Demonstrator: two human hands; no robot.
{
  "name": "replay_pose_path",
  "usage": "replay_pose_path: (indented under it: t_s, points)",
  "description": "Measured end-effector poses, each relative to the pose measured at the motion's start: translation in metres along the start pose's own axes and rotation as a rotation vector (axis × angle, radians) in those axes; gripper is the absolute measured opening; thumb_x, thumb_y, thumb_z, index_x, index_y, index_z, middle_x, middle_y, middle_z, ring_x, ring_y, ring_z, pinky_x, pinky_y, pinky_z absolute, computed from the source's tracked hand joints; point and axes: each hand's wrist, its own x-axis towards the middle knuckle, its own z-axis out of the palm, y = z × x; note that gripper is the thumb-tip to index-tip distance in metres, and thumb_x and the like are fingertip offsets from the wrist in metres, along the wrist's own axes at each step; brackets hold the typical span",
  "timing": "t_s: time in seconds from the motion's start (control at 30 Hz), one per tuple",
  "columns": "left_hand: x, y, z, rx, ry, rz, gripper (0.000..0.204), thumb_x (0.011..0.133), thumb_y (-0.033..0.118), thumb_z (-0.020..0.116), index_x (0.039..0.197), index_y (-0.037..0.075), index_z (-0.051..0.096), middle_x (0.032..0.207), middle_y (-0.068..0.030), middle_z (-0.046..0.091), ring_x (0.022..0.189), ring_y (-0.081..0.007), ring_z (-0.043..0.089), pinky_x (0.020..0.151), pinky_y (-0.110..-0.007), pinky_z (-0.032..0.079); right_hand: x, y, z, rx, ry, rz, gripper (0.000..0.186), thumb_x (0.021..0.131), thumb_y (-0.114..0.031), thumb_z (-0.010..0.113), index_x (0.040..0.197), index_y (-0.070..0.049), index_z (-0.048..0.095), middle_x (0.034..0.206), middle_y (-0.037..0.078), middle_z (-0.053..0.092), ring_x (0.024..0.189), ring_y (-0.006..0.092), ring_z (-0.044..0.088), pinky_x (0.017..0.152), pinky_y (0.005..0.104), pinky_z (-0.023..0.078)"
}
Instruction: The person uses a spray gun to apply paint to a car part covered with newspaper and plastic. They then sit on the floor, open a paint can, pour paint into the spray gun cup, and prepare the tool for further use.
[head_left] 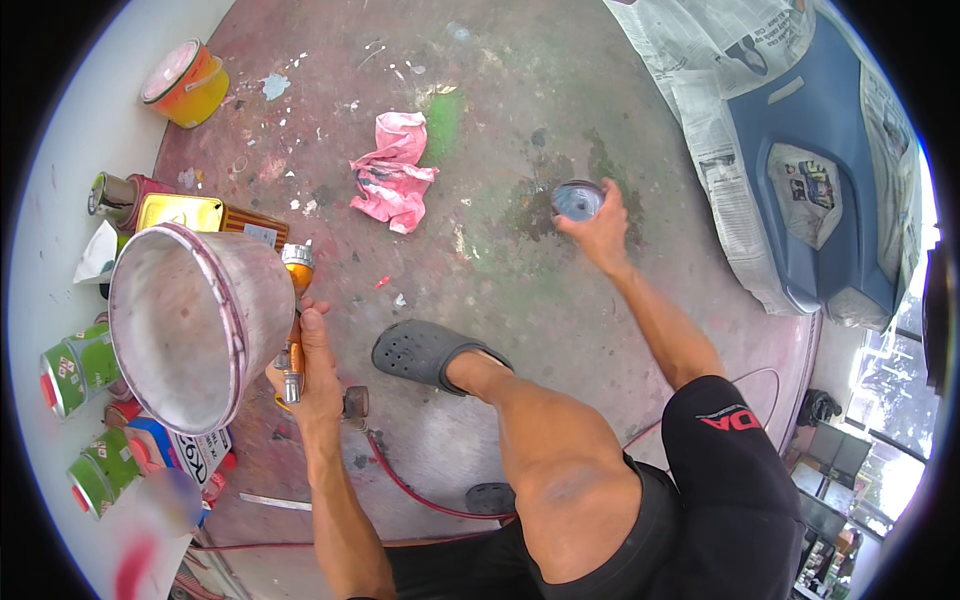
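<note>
My left hand (318, 365) is closed around an orange spray gun (293, 345) with a silver air cap. The gun's big translucent cup (180, 325) has no lid and its mouth faces me, with a pale film and dark red stains along the rim. At the right, my right hand (600, 230) grips a small round container (578, 200) with something blue-grey inside. It is low over a dark wet-looking patch on the floor; whether it touches the floor I cannot tell. A crumpled pink cloth (395, 175) lies between the hands, farther off.
Along the left wall stand a yellow-orange bucket (190, 90), a yellow-topped tin (180, 212) and several green cans (80, 365). A red hose (400, 480) runs across the floor by my grey clog (430, 352). At the right is a blue panel (800, 110) masked with newspaper (700, 120).
</note>
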Motion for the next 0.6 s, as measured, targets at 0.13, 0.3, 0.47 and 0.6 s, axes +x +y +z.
replay_pose_path:
  t_s: [0.13,0.3,0.47,0.6]
  points:
    - [-0.003,-0.023,-0.009,0.090,0.016,0.027,0.041,0.114,0.030,0.074,0.139,-0.002,0.074,0.122,-0.0115,0.081,0.090,-0.0118,0.067,0.079,-0.031,0.054,0.057,0.024,-0.042,-0.537,-0.176,-0.174,0.109,0.071,-0.027,0.100,0.162,-0.006,0.043,0.149,0.025,0.062,0.135,0.0436,0.059,0.111,0.0537,0.051]
    - [-0.010,-0.054,-0.008,0.250,0.034,0.204,0.038,0.113,0.033,0.077,0.132,0.000,0.077,0.107,-0.0036,0.081,0.065,-0.0027,0.047,0.056,-0.025,0.036,0.108,0.065,-0.066,-1.121,-0.299,-0.451,0.088,0.082,-0.013,0.088,0.159,-0.006,0.046,0.140,0.020,0.066,0.128,0.0363,0.062,0.105,0.0468,0.054]
    - [-0.027,-0.063,-0.016,0.382,-0.029,0.256,0.031,0.113,0.025,0.077,0.128,-0.001,0.078,0.110,-0.0058,0.080,0.085,-0.0100,0.064,0.074,-0.029,0.052,0.118,0.077,-0.063,-1.259,-0.207,-0.623,0.078,0.086,-0.006,0.081,0.158,-0.006,0.050,0.132,0.016,0.067,0.122,0.0327,0.065,0.101,0.0415,0.056]
    - [-0.037,-0.071,-0.028,0.349,-0.080,0.371,0.029,0.114,0.021,0.075,0.128,-0.004,0.076,0.114,-0.0103,0.080,0.106,-0.0178,0.073,0.097,-0.037,0.059,0.120,0.064,-0.068,-1.230,-0.328,-0.537,0.093,0.077,-0.010,0.092,0.159,-0.005,0.050,0.140,0.018,0.067,0.131,0.0348,0.064,0.105,0.0437,0.055]
